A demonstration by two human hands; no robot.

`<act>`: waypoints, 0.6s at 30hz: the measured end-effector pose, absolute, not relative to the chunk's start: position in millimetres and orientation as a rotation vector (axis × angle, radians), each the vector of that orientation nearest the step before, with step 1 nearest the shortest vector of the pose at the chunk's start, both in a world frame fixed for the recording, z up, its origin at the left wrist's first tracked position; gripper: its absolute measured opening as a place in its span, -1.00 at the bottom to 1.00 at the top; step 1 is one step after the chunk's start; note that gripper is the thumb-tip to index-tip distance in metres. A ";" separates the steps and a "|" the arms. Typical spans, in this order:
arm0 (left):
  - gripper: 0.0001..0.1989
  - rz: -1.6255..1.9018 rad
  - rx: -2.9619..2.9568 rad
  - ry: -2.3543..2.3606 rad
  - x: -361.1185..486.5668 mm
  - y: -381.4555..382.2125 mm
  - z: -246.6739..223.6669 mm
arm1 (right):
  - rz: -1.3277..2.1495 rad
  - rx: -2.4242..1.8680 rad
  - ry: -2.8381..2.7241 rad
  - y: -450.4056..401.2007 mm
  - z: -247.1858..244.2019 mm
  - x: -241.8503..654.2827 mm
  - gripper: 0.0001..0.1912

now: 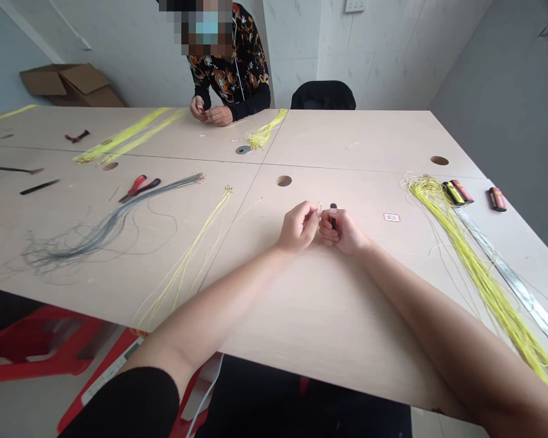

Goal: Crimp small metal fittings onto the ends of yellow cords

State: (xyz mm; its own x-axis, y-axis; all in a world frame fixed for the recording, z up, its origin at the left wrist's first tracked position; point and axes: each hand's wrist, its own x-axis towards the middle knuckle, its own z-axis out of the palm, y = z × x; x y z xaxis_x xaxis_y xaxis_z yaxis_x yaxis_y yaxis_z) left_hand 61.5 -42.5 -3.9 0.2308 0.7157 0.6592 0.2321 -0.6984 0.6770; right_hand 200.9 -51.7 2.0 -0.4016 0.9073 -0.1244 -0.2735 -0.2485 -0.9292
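Observation:
My left hand (296, 229) is over the middle of the table, its thumb and fingertips pinched together. A thin, gold-coloured piece like a small hook (320, 207) sticks up at those fingertips; it is too small to name surely. Close beside it, my right hand (347, 233) is closed around a short, dark stick-like object (333, 216) with a rounded black top. What kind of object it is I cannot make out. The two hands nearly touch. Left of them lie a few yellow lines (201, 234) with gold-coloured ends, and a bundle of grey lines (114, 224).
Red-and-black pliers (139, 188) rest behind the grey bundle. To the right lie a long yellow line bundle (466, 267), a metal ruler (511, 271), batteries (459, 191) and a small label (391, 217). Across the table a person (231, 79) works with both hands. The table has round holes (284, 180).

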 end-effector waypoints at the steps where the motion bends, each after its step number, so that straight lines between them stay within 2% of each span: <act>1: -0.70 1.466 2.054 0.872 61.4 -42.2 -4.0 | 1.693 -0.887 -1.116 -52.0 1.7 201.0 -0.66; 7: -0.69 1.425 2.028 0.885 61.3 -41.0 -3.5 | 1.296 -0.944 -1.092 -50.6 2.9 204.5 -0.76; 18: -0.77 1.366 2.103 0.906 62.9 -40.7 -5.3 | 1.219 -1.003 -1.145 -44.8 -8.5 206.2 -0.74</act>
